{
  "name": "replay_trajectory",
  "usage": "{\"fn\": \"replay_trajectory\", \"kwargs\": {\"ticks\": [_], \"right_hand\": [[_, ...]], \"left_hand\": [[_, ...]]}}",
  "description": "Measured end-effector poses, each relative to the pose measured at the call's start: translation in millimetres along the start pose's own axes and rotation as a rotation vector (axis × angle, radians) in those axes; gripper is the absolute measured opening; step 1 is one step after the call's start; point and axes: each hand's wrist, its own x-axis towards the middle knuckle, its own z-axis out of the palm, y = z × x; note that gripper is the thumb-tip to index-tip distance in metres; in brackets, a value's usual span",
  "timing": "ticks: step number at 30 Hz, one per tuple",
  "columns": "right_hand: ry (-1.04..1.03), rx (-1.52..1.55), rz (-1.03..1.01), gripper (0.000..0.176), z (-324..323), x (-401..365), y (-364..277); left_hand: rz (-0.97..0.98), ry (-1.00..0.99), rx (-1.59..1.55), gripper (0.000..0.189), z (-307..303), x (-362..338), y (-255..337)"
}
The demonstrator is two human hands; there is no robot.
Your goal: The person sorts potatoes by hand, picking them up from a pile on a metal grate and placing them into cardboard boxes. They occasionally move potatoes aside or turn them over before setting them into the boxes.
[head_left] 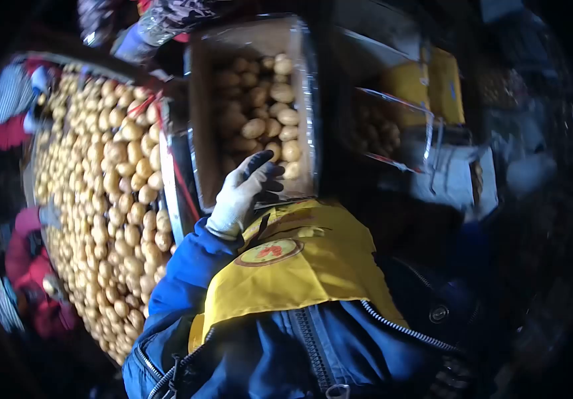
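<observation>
Reaching with one left hand [264, 174] in a white, dark-fingered fabric glove, holding fingers apart above near end of one rectangular brown cardboard box [305, 100]; not telling if touching. Counting over twenty oval yellow-brown potatoes [287, 116] inside. Seeing hundreds in one big loose heap [123, 199], left of box. Not seeing right hand, so not telling its grip.

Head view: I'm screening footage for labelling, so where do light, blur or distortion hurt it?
In the head view, wide-angle distortion bows the potato pile; glare streaks the plastic round the box, whose left interior sits in shadow; the right side is murky and soft, the corners black; the left hand reads fairly clearly.
</observation>
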Motion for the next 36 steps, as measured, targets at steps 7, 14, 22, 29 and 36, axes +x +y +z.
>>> {"fn": "replay_trajectory", "kwargs": {"ticks": [7,14,22,29,36], "right_hand": [[-0.956,-0.361,-0.014,0.034,262.2,-109.5,-48.8],[-1.704,-0.974,-0.25,0.033,219.3,-160.4,-38.0],[-1.913,-1.113,-0.358,0.02,267.7,-214.4,-152.0],[-1.757,0.0,-1.902,0.042,385.2,-459.8,-168.0],[-1.575,-0.287,-2.067,0.057,479.4,-472.8,-111.8]], "left_hand": [[0.206,0.24,0.098,0.056,-11.7,-43.6,-1.8],[0.631,0.767,0.676,0.043,-38.9,-129.5,-9.7],[0.471,1.436,1.285,0.061,-89.7,-238.9,-69.7],[0.135,1.456,1.065,0.081,-113.5,-269.3,-120.8],[0.33,1.372,1.206,0.073,-157.0,-220.4,-90.3]]}}
